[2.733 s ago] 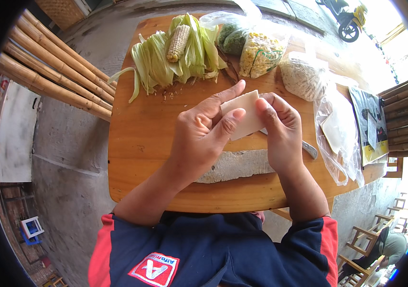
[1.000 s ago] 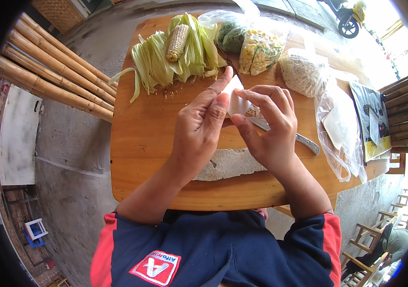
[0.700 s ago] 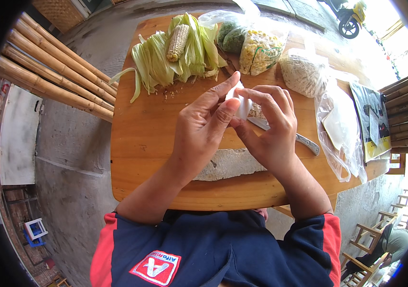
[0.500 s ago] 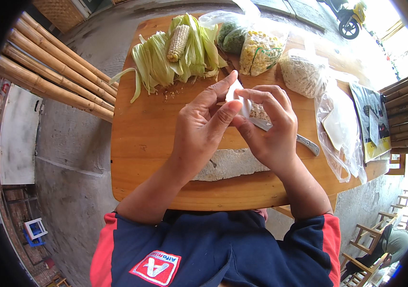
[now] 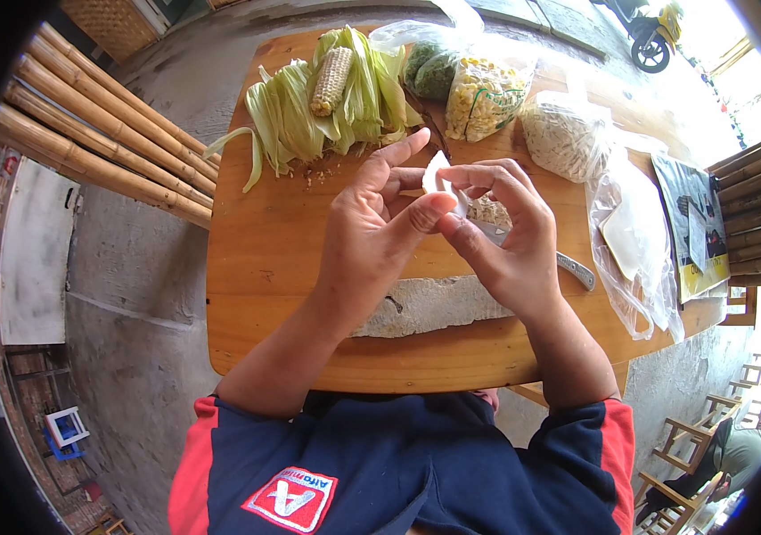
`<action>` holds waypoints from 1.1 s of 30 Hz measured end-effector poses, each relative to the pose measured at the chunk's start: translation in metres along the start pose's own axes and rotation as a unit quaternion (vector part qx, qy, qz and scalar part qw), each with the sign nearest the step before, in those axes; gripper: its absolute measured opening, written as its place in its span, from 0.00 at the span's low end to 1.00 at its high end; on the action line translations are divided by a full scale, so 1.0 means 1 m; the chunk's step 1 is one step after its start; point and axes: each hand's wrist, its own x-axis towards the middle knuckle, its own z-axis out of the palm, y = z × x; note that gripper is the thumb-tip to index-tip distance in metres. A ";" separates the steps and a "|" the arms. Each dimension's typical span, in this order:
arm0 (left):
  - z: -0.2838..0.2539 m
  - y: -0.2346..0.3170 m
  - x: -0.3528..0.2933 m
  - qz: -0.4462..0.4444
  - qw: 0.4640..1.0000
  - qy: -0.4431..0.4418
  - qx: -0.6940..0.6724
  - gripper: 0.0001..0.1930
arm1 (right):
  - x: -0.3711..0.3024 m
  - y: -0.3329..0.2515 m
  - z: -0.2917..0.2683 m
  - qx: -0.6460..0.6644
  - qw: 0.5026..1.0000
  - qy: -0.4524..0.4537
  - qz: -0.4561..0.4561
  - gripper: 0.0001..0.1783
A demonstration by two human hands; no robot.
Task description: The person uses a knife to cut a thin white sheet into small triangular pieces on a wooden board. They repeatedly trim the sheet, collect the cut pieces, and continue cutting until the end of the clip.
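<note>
Because the white sheet looks thin, we hold it raised left of the knife, our left hand gripping it loosely with index finger lifted and our right hand pinching it, probably so its curl is not lost.

Glossy orange-brown wooden worktop with rounded corners, laden at its far and right sides.
Pale green, leafy corn husks spread at the far left, with small pale crumbs just beside them; next come a clear plastic bag of dark green contents, a clear plastic bag of yellow kernels and a clear plastic bag of whitish shreds; on the right, a clear plastic bag with flat white sheets; nearer the middle, a grey-handled metal knife, partly hidden, and a rough-edged, flat grey strip near the front edge.
</note>
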 end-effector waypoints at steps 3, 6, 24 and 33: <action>-0.001 -0.001 0.001 0.001 1.000 0.001 0.003 0.38 | 0.000 -0.001 0.000 0.000 1.000 -0.003 0.004 0.18; -0.001 -0.001 0.001 -0.003 1.000 0.004 -0.006 0.38 | 0.000 0.000 0.000 0.011 1.000 -0.003 0.011 0.17; -0.004 0.008 0.004 -0.103 0.993 0.007 -0.057 0.25 | -0.001 -0.003 -0.008 0.249 0.952 0.080 0.156 0.14; -0.007 0.009 0.004 -0.167 0.982 -0.001 -0.089 0.22 | 0.000 0.002 -0.009 0.406 0.865 0.066 0.289 0.15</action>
